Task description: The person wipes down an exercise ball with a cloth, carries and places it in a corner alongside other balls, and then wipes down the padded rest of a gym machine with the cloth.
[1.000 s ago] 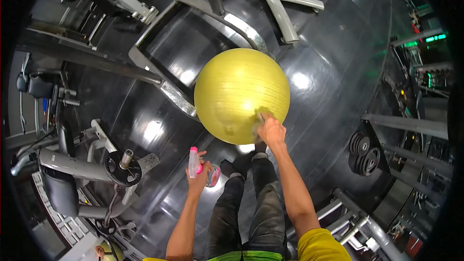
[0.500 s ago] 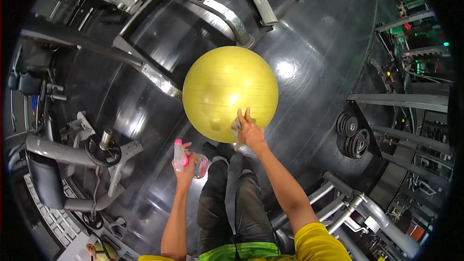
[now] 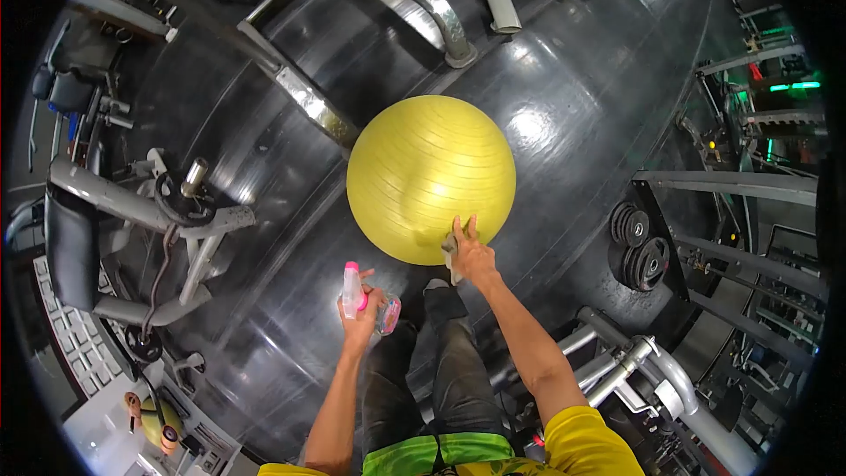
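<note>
Right hand (image 3: 474, 263) with a crumpled greyish cloth (image 3: 451, 253) at the near edge of a large, ridged yellow exercise ball (image 3: 427, 159).
The ball lies just beyond that hand, two fingers spread forward, the others apparently clasping the cloth. Left of it, the left hand (image 3: 359, 326) wraps around a clear plastic spray bottle with pink fittings (image 3: 354, 289). Flattening the cloth under the palm would likely give broader, steadier contact across the ridges.

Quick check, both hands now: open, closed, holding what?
Left hand: closed around a spray bottle.
Right hand: holding a cloth, two fingers stretched out at the yellow ball.
</note>
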A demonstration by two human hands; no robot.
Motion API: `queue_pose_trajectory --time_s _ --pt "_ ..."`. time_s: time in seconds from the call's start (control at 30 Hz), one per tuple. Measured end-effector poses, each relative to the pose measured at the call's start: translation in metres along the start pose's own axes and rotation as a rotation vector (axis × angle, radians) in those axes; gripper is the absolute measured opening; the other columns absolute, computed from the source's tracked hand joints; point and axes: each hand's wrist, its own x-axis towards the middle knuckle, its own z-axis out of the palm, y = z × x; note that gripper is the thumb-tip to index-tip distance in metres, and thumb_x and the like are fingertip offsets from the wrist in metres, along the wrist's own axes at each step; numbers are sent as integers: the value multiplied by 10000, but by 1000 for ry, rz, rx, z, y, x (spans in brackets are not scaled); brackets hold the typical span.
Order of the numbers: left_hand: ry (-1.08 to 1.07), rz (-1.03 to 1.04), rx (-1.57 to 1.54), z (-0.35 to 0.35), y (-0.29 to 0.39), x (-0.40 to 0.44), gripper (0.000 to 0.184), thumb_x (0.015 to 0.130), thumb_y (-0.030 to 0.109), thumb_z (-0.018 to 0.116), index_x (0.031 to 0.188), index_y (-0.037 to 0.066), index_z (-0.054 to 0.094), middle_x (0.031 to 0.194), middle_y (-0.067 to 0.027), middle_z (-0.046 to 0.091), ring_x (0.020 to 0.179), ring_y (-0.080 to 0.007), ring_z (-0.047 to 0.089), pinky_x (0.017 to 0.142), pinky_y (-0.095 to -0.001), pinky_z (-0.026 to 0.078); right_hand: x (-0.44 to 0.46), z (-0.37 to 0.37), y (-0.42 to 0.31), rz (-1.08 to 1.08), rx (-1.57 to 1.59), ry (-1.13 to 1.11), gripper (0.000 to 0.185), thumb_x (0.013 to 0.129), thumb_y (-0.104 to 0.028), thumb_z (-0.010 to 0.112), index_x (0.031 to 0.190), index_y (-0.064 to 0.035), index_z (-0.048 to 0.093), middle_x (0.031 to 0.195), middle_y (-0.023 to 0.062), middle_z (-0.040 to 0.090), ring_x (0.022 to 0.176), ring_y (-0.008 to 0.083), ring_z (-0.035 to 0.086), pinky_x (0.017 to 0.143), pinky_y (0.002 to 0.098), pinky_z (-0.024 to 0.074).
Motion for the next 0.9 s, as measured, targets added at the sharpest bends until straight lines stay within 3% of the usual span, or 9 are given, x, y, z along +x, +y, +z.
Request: queue_pose_trajectory --time_s 0.2,0.27,0.43,0.5,0.6,0.67,0.73,0.8,0.9 --pt "48 -38 3 -32 -31 -42 361 783 -12 550 1141 -44 523 653 -8 500 609 -102 544 582 -244 436 -38 20 7 -121 -48 -173 684 804 -276 584 1422 -234 295 1467 201 259 976 397 607 812 457 506" --pt "53 -33 -43 -44 -45 -57 347 783 -15 557 1128 -43 533 656 -5 495 608 -103 547 578 -246 439 -56 14 -8 -89 108 209 665 807 -302 591 1408 -235 316 1461 189 278 955 396 612 792 461 512" --pt "52 -94 -93 -78 -77 -86 313 785 -27 577 1096 -44 551 667 4 480 602 -106 556 562 -254 450 -68 35 -28 -46 -134 128 777 749 -183 592 1440 -125 241 1422 306 261 883 406 628 746 449 532" --pt "35 -40 -3 -94 -100 -99 279 813 -28 587 1092 -31 577 689 14 505 600 -61 517 579 -223 443 -80 48 -28 -75 -193 82 777 746 -184 592 1438 -120 244 1412 309 277 889 406 627 748 447 533" --pt "110 -43 -82 -106 -116 -113 283 791 -31 582 1073 -47 555 675 -6 499 597 -106 557 563 -252 455 -104 61 -22 -142 -277 22 738 776 -223 592 1431 -134 263 1384 287 344 860 415 635 737 435 538" --pt "172 -73 -192 -105 -122 -126 247 798 -35 572 1044 -47 553 678 -10 507 594 -107 556 562 -254 454 -112 65 -8 -337 -179 50 729 763 -185 580 1426 -178 279 1383 244 375 868 408 630 759 424 533" --pt "213 -68 -157 -107 -133 -137 251 799 -48 566 1050 -45 550 680 -7 507 596 -102 552 567 -254 454 -118 55 -18 -356 -171 95 730 758 -157 565 1427 -210 278 1418 216 339 913 393 620 782 418 524" --pt "249 -85 -167 -107 -134 -150 286 803 -54 561 1089 -42 547 669 1 499 603 -99 550 573 -254 452 -129 32 -44 -104 -96 96 752 755 -142 562 1438 -210 255 1450 220 279 954 391 609 793 424 519" --pt "359 -75 -239 -98 -130 -167 230 811 -58 559 1040 -56 553 652 -1 495 567 -81 529 563 -234 442 -123 69 -23 -167 -159 79 776 753 -153 576 1448 -191 232 1460 243 235 943 410 609 800 439 518"
